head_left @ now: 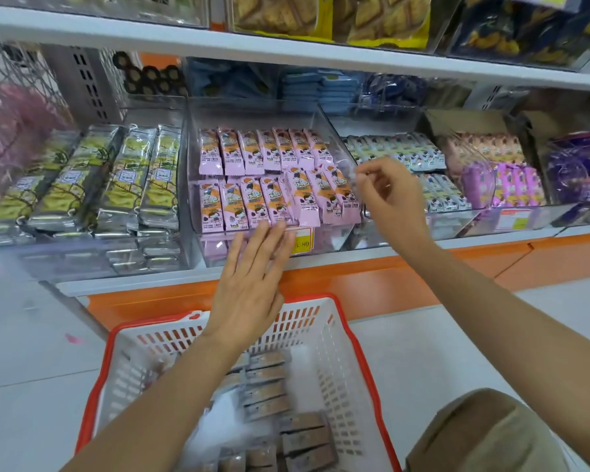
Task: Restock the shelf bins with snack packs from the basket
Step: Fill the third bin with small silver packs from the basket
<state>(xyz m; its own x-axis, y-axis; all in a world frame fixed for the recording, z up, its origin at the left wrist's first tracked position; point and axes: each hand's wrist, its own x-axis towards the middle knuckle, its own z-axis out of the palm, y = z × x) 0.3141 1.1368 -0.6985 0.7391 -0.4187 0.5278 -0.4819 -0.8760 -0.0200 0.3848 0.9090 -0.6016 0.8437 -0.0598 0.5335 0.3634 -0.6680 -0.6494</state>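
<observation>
Snack packs (269,390) are lying in the basket (338,376): brown-grey flat wrappers, stacked in rows from the middle toward its right wall. The basket is sitting below the front edge of the shelf (321,262).

Handling, my read: they're looking light and thin, with slick, crinkly film and probably brittle biscuit inside. Take them across the flat faces, a few at a time, with no hard squeeze. The crimped ends are likely giving poor hold on a stack.

Left hand (249,284) is reaching over the basket's far rim, fingers straight and together and gripping nothing. Its fingertips are touching the front row of pink packs (252,185) at the front edge of the clear bin (331,238), just left of the price label (302,241).

Right hand (389,195) is hovering at the bin's right front corner with fingers curled and thumb meeting forefinger. The fingertips are blurring, so I can't tell whether it's pinching anything.

The pink bin is showing two full rows, with the rightmost front packs leaning. Green packs (116,178) are filling the bin to the left and pale ones (406,155) the bin to the right. No bin in view is clearly holding the brown-grey packs.
</observation>
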